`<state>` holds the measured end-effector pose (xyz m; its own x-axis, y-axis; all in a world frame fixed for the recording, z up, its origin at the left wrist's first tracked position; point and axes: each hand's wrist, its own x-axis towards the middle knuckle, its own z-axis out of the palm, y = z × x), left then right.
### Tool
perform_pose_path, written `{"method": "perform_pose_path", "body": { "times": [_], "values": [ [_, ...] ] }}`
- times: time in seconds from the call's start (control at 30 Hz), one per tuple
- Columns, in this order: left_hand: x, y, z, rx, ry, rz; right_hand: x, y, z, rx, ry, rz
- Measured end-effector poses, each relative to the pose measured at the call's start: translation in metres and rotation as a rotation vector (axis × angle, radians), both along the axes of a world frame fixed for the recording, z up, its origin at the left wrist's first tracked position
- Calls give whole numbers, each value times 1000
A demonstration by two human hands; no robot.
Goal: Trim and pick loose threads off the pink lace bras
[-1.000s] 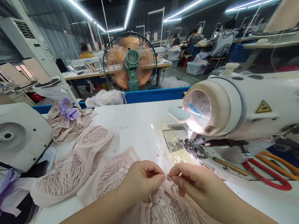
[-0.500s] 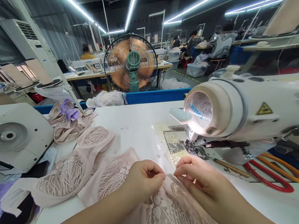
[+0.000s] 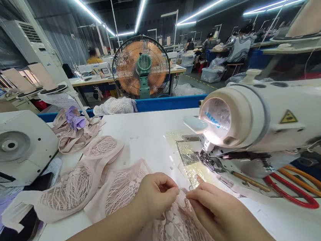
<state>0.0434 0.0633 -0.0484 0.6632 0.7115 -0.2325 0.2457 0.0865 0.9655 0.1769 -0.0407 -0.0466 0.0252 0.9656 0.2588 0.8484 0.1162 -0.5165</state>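
Observation:
A pale pink lace bra [image 3: 187,229] hangs over the near edge of the table, its upper edge between my two hands. My left hand [image 3: 159,194] pinches that edge between thumb and forefinger. Close beside it, my right hand [image 3: 213,207] is closed with its fingertips on the same edge, a short stretch of fabric between the two pinches. Another lace bra [image 3: 69,189] lies to the left, with a cup [image 3: 124,186] partly behind my left forearm. The needle area of the sewing machine [image 3: 205,154] is just beyond my right hand.
Red-handled scissors [image 3: 293,194] and an orange handle [image 3: 309,182] lie under the machine arm at right. A second white machine head [image 3: 12,145] stands at left, near a heap of straps [image 3: 77,133]. A large fan [image 3: 143,68] stands beyond the table; people sit farther back.
My right hand has turned and dropped slightly, its fingers closing more tightly on the bra's edge. My left hand stays almost in place. The view has shifted very slightly.

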Motion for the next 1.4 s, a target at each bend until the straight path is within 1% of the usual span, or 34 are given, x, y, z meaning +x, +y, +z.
{"method": "perform_pose_path", "body": {
  "times": [0.27,0.47,0.67,0.8,0.93,1.07,1.4],
  "values": [
    [0,0,1,25,11,-1,0,1,-2,8,-2,-13],
    [1,0,0,28,20,1,0,2,-2,-9,-7,2],
    [0,0,1,22,24,8,2,2,-1,16,-8,32],
    [0,0,3,20,20,11,2,1,0,3,-1,7],
    [0,1,0,17,7,4,1,1,1,-6,7,27],
    [-1,1,-4,0,2,1,1,2,0,0,-21,4],
    [-1,0,-2,9,5,1,2,2,1,-19,-25,13]
  ]
}}
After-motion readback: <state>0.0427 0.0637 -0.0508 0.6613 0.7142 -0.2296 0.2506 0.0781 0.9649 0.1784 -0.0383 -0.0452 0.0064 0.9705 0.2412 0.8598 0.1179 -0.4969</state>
